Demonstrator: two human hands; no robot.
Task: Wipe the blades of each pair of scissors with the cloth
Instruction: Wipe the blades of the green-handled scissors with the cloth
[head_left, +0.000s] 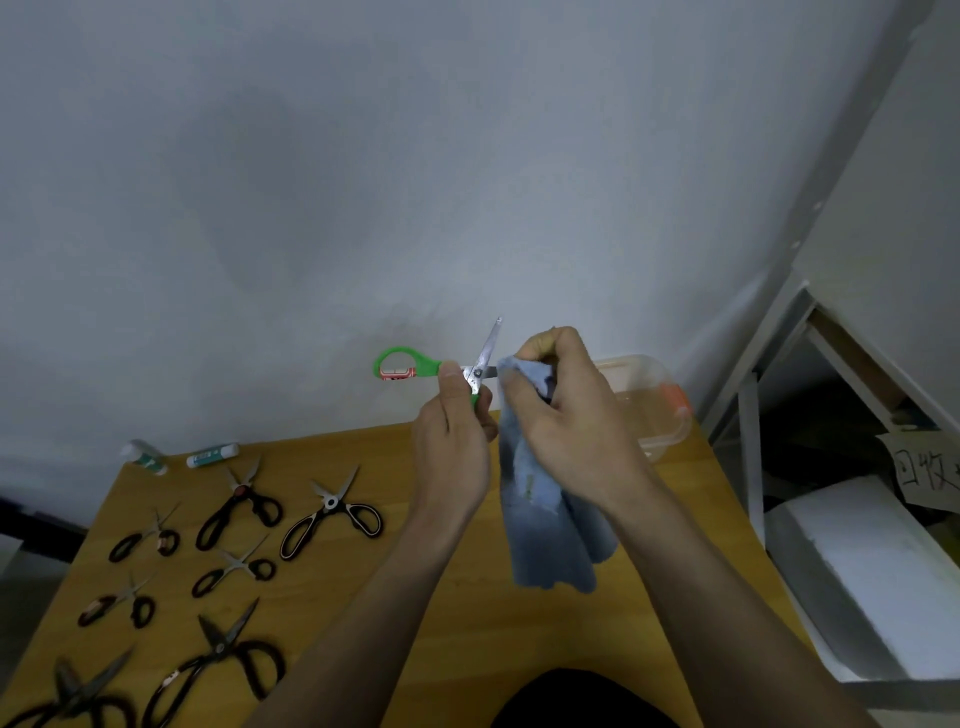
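My left hand (457, 441) grips a pair of green-handled scissors (410, 366) near the pivot, held up above the wooden table (467, 613). The blades are spread apart: one points up, the other runs right into the blue cloth (545, 519). My right hand (566, 410) pinches the cloth around that second blade, and the rest of the cloth hangs down. Several black-handled scissors (332, 512) lie spread over the left half of the table.
Two small white tubes (213, 454) lie at the table's far left edge by the wall. A clear plastic box (654, 400) sits behind my right hand. A metal shelf frame (753, 415) with a white foam block (872, 571) stands to the right.
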